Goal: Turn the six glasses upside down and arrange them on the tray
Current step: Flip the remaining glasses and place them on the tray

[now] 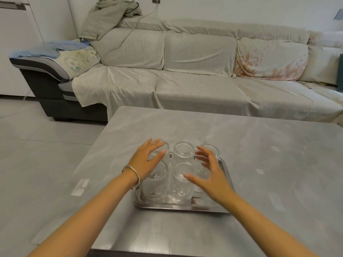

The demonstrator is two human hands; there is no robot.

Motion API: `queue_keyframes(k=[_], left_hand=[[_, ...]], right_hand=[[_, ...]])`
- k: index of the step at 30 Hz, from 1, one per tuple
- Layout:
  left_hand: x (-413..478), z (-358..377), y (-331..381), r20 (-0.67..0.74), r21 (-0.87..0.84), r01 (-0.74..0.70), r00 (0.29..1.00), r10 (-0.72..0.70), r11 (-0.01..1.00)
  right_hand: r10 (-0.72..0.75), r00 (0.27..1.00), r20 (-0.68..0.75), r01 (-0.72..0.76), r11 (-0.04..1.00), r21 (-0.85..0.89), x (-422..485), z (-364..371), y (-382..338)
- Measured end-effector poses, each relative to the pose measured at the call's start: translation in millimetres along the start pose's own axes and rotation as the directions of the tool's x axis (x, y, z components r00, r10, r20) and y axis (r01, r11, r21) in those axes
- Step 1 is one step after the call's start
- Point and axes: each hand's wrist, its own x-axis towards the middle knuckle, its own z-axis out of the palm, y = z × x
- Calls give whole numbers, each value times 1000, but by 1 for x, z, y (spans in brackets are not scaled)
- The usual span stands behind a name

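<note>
One view only, taken from a head-worn wide-angle camera. It is looking forward and steeply down over a grey table [259,154], from the near edge of that table. Both forearms are entering from the bottom corners, with the left hand [146,160] and right hand [209,175] sitting near frame centre, close to the lens. The tray [178,205] is lying just below centre. The upper half is taking in a covered sofa [185,71] facing the camera, farther off. Straight edges are bowing toward the frame borders. No second view is sharing the scene.
</note>
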Motion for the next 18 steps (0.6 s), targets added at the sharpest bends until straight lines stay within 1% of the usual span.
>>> queue_keyframes(k=[2, 4, 6, 8, 10, 14, 16, 18], left_hand=[[15, -8, 4, -26, -8, -17, 1000, 16, 1000], [35, -12, 8, -22, -26, -11, 1000, 11, 1000], [58, -11, 11, 18, -63, 25, 1000, -24, 998], [81, -7, 12, 82, -89, 51, 996, -43, 995], [104, 0, 13, 133, -72, 48, 990, -38, 996], [147, 22, 20, 213, -4, 34, 976, -33, 999], [163, 36, 26, 246, 16, 24, 969, -27, 1000], [176, 53, 33, 275, 29, 19, 961, -26, 999]], right_hand=[[-12, 999, -36, 13, 1000, 21, 17, -25, -10], [21, 999, -43, -19, 999, 42, 40, -51, -15], [97, 995, -35, -94, 993, 72, 64, -75, -9], [209, 977, -34, -203, 972, 121, 86, -94, 5], [298, 954, -37, -287, 941, 179, 104, -108, 25], [447, 893, 46, -438, 844, 310, 133, -113, 61], [495, 863, 102, -499, 802, 328, 147, -107, 74], [524, 842, 127, -533, 773, 344, 158, -99, 84]])
